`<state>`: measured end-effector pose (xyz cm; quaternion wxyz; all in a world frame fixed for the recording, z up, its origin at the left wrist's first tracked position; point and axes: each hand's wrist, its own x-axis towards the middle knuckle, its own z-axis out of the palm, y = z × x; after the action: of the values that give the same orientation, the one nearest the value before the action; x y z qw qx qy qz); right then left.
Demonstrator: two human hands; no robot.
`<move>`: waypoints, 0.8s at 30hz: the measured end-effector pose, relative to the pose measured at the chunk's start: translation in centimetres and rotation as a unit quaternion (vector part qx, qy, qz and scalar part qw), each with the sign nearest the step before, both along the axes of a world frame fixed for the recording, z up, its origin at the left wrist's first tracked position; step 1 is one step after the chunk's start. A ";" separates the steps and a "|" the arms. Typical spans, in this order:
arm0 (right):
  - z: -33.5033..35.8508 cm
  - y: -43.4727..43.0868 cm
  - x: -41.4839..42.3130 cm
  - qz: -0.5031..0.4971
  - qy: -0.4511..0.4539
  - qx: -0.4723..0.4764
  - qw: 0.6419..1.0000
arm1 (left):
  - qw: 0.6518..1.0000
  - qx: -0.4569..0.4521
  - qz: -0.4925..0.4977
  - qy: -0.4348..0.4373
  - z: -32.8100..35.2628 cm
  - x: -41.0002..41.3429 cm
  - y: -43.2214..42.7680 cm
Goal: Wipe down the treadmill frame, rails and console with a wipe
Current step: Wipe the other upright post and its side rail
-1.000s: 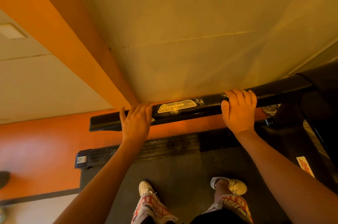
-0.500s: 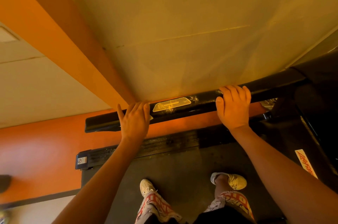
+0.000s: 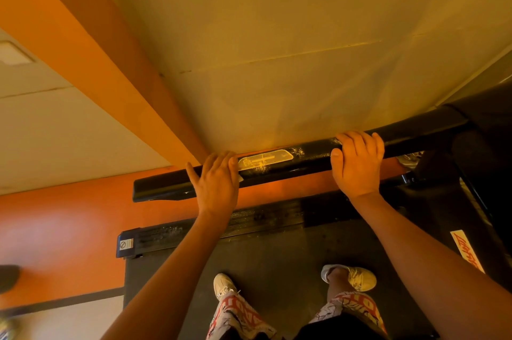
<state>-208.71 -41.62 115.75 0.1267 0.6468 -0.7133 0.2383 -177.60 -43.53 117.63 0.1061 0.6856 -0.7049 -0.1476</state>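
Note:
A black treadmill handrail (image 3: 304, 159) runs across the middle of the view, with a worn yellowish sticker (image 3: 264, 159) on top. My left hand (image 3: 217, 187) lies over the rail just left of the sticker, fingers curled over it. A small white corner of a wipe (image 3: 240, 178) peeks out under that hand; the rest of the wipe is hidden. My right hand (image 3: 357, 162) grips the rail right of the sticker, thumb on the near side.
I stand on the dark treadmill belt (image 3: 277, 262), both shoes visible. A ribbed black side rail (image 3: 263, 217) with an end cap (image 3: 127, 244) lies below the handrail. Dark console framing (image 3: 484, 145) rises at right. An orange wall band sits behind.
My left hand has slid slightly right along the handrail, up to the sticker's left end. My right hand keeps its grip in the same spot. The camera has shifted a little.

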 end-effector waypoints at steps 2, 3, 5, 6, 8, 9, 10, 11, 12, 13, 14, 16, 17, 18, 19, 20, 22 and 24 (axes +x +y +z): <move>-0.1 0.0 -0.1 0.001 -0.001 -0.005 1.000 | 1.000 -0.003 -0.029 0.011 0.3 -1.6 0.0; -0.2 0.0 -0.1 0.001 0.000 -0.006 1.000 | 0.999 -0.004 -0.042 0.010 0.5 -1.9 -0.2; -0.2 -0.1 -0.2 0.000 0.000 -0.007 1.000 | 0.998 -0.008 -0.059 -0.003 0.8 -1.6 -0.7; -0.2 -0.1 -0.2 0.001 -0.002 -0.007 1.000 | 0.998 -0.008 -0.061 -0.012 0.9 -1.0 -0.9; -0.1 -0.1 0.0 0.002 -0.005 -0.006 1.000 | 0.999 -0.006 -0.050 -0.022 0.6 0.5 -1.0; -0.1 -0.1 0.0 0.000 -0.004 -0.007 1.000 | 0.999 -0.007 -0.040 -0.023 0.5 0.9 -1.0; -0.1 -0.1 0.0 -0.003 -0.003 -0.007 1.000 | 0.999 -0.009 -0.032 -0.023 0.3 0.9 -0.8; -0.1 -0.1 -0.1 -0.004 -0.003 -0.007 1.000 | 0.999 -0.011 -0.027 -0.020 0.2 0.5 -0.6; -0.1 -0.1 -0.1 -0.004 -0.004 -0.007 1.000 | 0.999 -0.014 -0.026 -0.014 0.1 -0.1 -0.5; -0.1 -0.1 -0.1 -0.002 -0.005 -0.007 1.000 | 0.999 -0.018 -0.029 -0.007 0.1 -0.7 -0.5; -0.1 -0.1 -0.1 -0.001 -0.006 -0.008 1.000 | 0.999 -0.022 -0.036 -0.003 0.1 -1.2 -0.6; -0.1 -0.1 -0.1 0.003 -0.006 -0.012 1.000 | 0.998 -0.025 -0.060 -0.006 0.3 -1.7 -1.0; -0.2 -0.1 -0.1 0.005 -0.007 -0.014 1.000 | 0.997 -0.020 -0.071 -0.013 0.3 -1.6 -1.1; -0.2 -0.1 -0.1 0.006 -0.006 -0.015 1.000 | 0.997 -0.013 -0.079 -0.020 0.4 -1.4 -1.3; -0.2 -0.1 -0.2 0.005 -0.006 -0.015 1.000 | 0.996 -0.007 -0.086 -0.027 0.4 -1.1 -1.4; -0.3 -0.1 -0.1 0.003 -0.006 -0.015 1.000 | 0.995 -0.002 -0.092 -0.033 0.3 -0.7 -1.3; -0.4 -0.2 -0.1 0.002 -0.008 -0.013 1.000 | 0.992 0.002 -0.117 -0.044 0.3 -0.1 -0.8; -0.4 -0.2 -0.1 0.002 -0.008 -0.014 1.000 | 0.985 -0.006 -0.161 -0.063 0.0 0.8 -0.1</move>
<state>-208.80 -41.81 115.33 0.1299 0.6447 -0.7092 0.2538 -176.79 -43.68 117.64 0.0405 0.5706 -0.8120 -0.1157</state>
